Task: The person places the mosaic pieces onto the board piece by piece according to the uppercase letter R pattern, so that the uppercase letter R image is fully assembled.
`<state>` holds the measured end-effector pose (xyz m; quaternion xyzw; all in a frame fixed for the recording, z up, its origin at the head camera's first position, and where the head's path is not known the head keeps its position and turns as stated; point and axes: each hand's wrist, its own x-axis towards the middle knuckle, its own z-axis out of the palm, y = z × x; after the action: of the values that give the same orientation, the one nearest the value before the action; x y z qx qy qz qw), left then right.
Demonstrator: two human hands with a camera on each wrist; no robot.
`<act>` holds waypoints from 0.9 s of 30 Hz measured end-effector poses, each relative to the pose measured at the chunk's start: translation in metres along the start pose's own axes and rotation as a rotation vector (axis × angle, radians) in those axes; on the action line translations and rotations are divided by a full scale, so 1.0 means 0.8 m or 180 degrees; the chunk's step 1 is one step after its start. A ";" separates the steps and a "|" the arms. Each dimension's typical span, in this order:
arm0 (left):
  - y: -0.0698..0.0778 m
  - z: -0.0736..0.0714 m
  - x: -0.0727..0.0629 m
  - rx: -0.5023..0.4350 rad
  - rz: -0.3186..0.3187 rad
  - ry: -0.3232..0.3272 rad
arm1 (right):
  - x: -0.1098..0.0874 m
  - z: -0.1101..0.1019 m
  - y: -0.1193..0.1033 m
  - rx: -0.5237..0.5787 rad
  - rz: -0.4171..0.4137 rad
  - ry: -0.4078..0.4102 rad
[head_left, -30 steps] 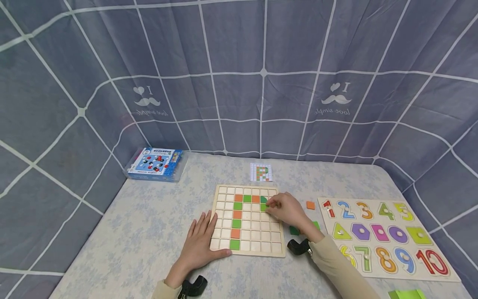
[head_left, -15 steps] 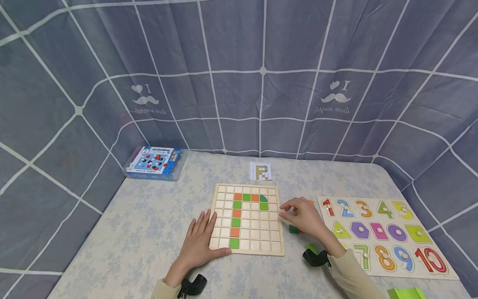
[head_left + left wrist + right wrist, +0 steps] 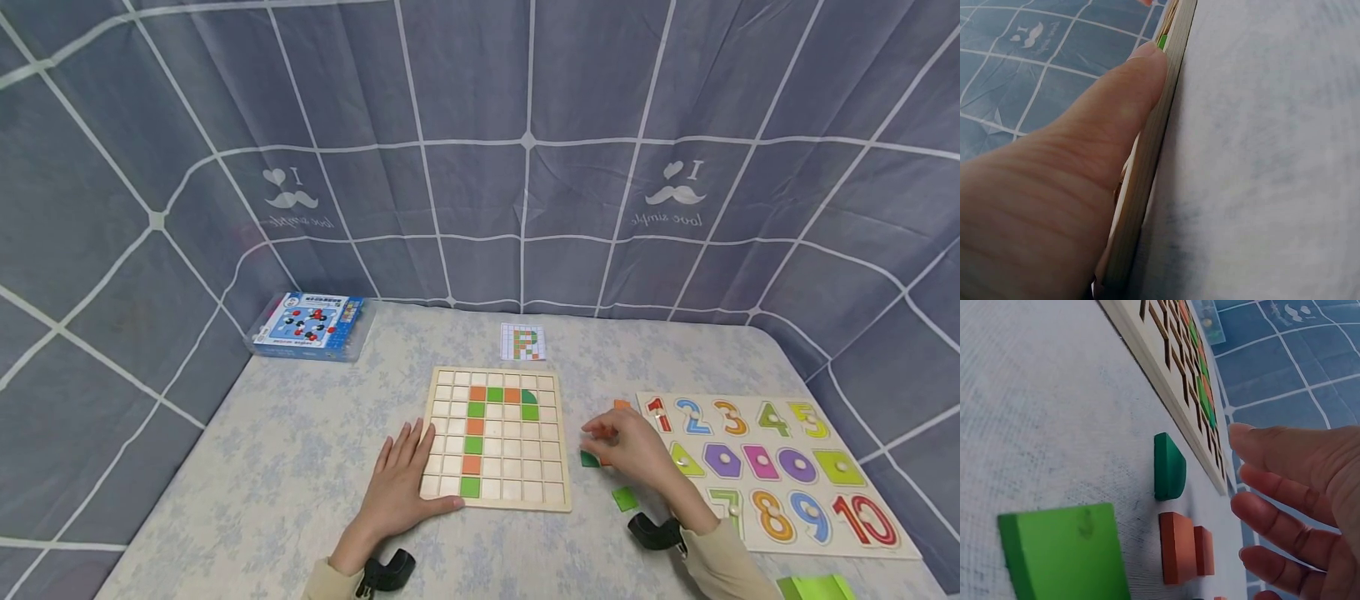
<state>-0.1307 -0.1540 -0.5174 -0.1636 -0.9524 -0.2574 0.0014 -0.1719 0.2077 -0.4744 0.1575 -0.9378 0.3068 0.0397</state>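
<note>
My left hand (image 3: 401, 487) rests with spread fingers over the lower left corner of a wooden grid board (image 3: 517, 467), thumb along its near edge. Orange and green square tiles in the board make a column and a top row, ending in a dark green quarter-round tile (image 3: 528, 397) with a green square (image 3: 530, 412) below it. Right of the board, my right hand (image 3: 633, 446) hovers over loose tiles, fingers loosely bent and holding nothing. Under and around it lie another dark green quarter-round tile (image 3: 1169, 467), orange tiles (image 3: 1177, 548) and a light green square tile (image 3: 1066, 553).
A small pattern card (image 3: 523, 342) lies behind the board. To the right is a number and shape puzzle board (image 3: 712, 546). At the back left stands a blue boxed set (image 3: 309, 327). A bright green object (image 3: 816, 588) shows at the front right edge.
My right hand has left the green square tile at the board's upper right and moved right and nearer, over the loose tiles. The left hand stays in place.
</note>
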 end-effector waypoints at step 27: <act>0.001 0.001 0.000 0.0039 0.0015 0.0048 | -0.011 0.004 0.004 -0.0160 0.0162 -0.0200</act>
<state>-0.1303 -0.1532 -0.5182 -0.1638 -0.9535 -0.2528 0.0102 -0.1640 0.2103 -0.4804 0.1422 -0.9497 0.2790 0.0063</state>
